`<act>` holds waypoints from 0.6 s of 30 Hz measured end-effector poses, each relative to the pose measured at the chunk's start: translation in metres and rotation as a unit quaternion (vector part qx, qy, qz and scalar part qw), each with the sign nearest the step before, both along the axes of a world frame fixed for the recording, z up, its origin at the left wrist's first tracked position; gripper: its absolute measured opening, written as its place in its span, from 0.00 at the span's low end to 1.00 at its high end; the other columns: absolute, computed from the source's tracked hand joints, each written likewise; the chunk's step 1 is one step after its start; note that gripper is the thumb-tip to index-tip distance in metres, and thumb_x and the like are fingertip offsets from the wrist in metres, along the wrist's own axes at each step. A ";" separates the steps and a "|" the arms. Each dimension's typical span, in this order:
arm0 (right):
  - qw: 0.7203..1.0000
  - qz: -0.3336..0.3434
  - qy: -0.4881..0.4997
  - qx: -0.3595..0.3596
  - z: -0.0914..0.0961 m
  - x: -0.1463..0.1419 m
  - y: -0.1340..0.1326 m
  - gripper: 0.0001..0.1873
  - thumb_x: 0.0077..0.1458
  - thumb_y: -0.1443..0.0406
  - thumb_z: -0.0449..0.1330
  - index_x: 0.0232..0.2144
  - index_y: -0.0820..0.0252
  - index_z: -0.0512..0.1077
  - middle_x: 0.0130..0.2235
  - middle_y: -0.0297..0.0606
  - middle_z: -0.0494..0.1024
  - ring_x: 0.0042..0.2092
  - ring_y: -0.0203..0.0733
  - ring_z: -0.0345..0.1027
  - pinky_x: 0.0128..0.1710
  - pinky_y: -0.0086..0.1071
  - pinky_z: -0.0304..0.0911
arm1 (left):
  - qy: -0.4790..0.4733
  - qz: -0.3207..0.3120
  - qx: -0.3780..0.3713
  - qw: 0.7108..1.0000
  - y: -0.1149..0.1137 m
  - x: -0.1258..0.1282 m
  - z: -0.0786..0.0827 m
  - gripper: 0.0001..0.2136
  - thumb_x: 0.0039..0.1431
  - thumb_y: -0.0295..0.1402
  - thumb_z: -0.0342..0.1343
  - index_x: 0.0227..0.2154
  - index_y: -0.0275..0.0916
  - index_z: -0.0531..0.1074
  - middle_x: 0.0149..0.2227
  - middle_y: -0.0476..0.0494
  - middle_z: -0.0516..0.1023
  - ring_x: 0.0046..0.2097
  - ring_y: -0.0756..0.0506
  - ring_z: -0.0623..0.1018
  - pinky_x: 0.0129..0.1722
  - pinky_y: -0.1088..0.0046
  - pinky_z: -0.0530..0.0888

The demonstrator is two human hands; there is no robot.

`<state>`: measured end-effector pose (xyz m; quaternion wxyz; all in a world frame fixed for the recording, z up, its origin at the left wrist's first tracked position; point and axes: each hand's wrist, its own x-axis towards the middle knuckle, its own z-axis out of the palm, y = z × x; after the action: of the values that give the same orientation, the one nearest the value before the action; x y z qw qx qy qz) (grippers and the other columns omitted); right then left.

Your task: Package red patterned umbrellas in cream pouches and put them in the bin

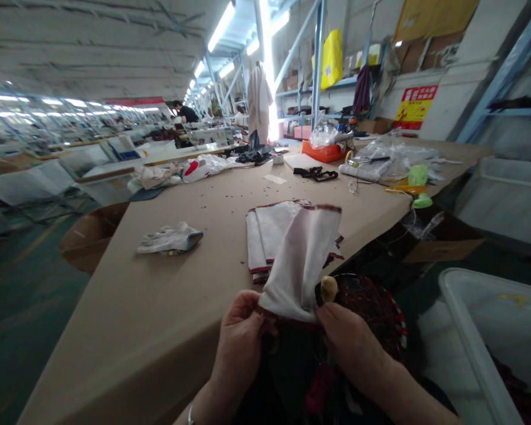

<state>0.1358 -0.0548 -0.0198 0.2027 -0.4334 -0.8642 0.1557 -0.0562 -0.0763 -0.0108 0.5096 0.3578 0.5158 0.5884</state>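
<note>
A white cloth piece (pixel 301 260) with dark red edging stretches between my two hands at the table's front edge. My left hand (pixel 241 336) pinches its near left corner between thumb and fingers. At the near right corner, my right hand (pixel 354 342) grips the same cloth, a pale yellowish cover (pixel 328 289) on one fingertip. The cloth's far end rests over a stack of similar white pieces (pixel 257 242) with dark red edges. Some fingers of both hands are hidden behind the cloth.
A white work glove (pixel 170 239) lies left on the brown-covered table (pixel 181 307). Black straps (pixel 315 173), an orange tray (pixel 325 151) and plastic bags (pixel 384 159) sit farther back. A white bin (pixel 455 313) stands at right, a cardboard box (pixel 92 236) at left.
</note>
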 end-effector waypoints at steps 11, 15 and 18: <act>0.658 -0.133 0.532 -0.516 -0.045 0.010 -0.043 0.21 0.54 0.47 0.52 0.30 0.57 0.71 0.27 0.33 0.73 0.27 0.35 0.66 0.31 0.29 0.65 | 0.012 -0.263 -0.173 0.949 -0.027 0.038 -0.036 0.15 0.43 0.39 0.64 0.16 0.34 0.69 0.15 0.54 0.62 0.19 0.56 0.59 0.20 0.79 0.56; 0.682 -0.046 0.446 -0.579 -0.028 0.023 -0.051 0.16 0.49 0.55 0.61 0.20 0.61 0.69 0.22 0.31 0.69 0.24 0.31 0.61 0.25 0.23 0.59 | -0.063 -0.322 -0.213 0.921 -0.021 0.037 -0.014 0.15 0.43 0.43 0.64 0.20 0.34 0.73 0.19 0.50 0.69 0.20 0.54 0.63 0.21 0.78 0.59; 0.764 0.060 0.341 -0.544 -0.013 0.039 -0.062 0.20 0.45 0.55 0.65 0.14 0.62 0.67 0.16 0.28 0.63 0.21 0.30 0.58 0.20 0.22 0.55 | -0.092 -0.313 -0.237 0.915 -0.012 0.036 -0.008 0.16 0.38 0.41 0.68 0.18 0.35 0.70 0.16 0.53 0.65 0.18 0.55 0.61 0.19 0.79 0.56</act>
<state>0.1747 -0.1164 -0.0332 0.2048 -0.3363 -0.5326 0.7492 -0.0200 -0.0880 -0.0190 0.7829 0.3136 0.4527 0.2895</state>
